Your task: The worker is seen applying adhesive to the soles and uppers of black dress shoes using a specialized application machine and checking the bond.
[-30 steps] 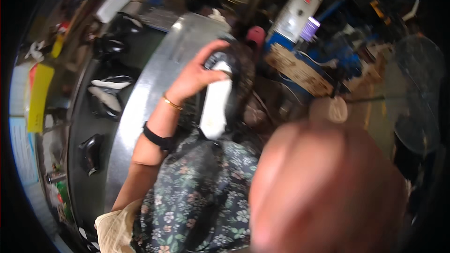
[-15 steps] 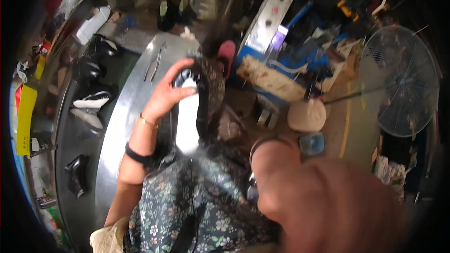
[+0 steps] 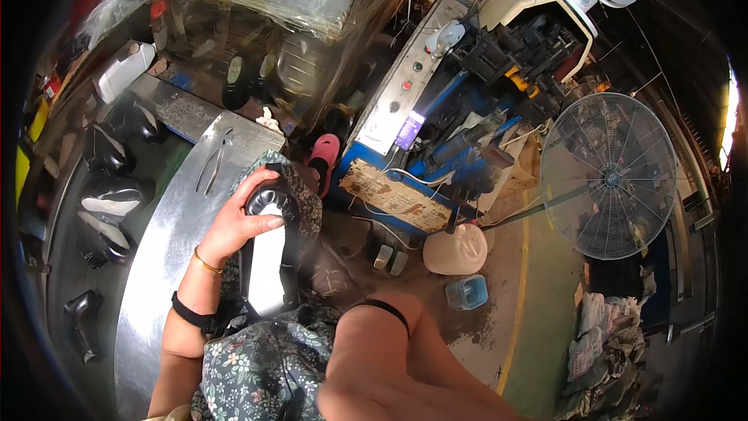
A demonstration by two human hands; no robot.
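Note:
My left hand (image 3: 231,221) grips the toe end of a black shoe upper (image 3: 291,248), its thumb across the front. The shoe lies sole up over my lap, with a long white insole (image 3: 266,269) facing me and gathered black material round the toe. My right arm (image 3: 382,359), with a dark band on it, crosses the lower middle close to the camera; its fingers cannot be made out. Beside my left hand, a curved metal table (image 3: 160,265) carries a thin pair of metal pincers (image 3: 213,162).
Several black shoes (image 3: 83,323) stand on a dark surface at left. A blue machine with a control panel (image 3: 397,93) is at the back. To the right are a large round fan (image 3: 610,178), a beige plastic jug (image 3: 456,249) and a blue container (image 3: 467,292). A pink shoe (image 3: 326,152) sits past the lap.
The view has shifted, so the surroundings sit lower and further left. My right arm has moved left toward the lap. My left hand keeps its hold on the shoe upper.

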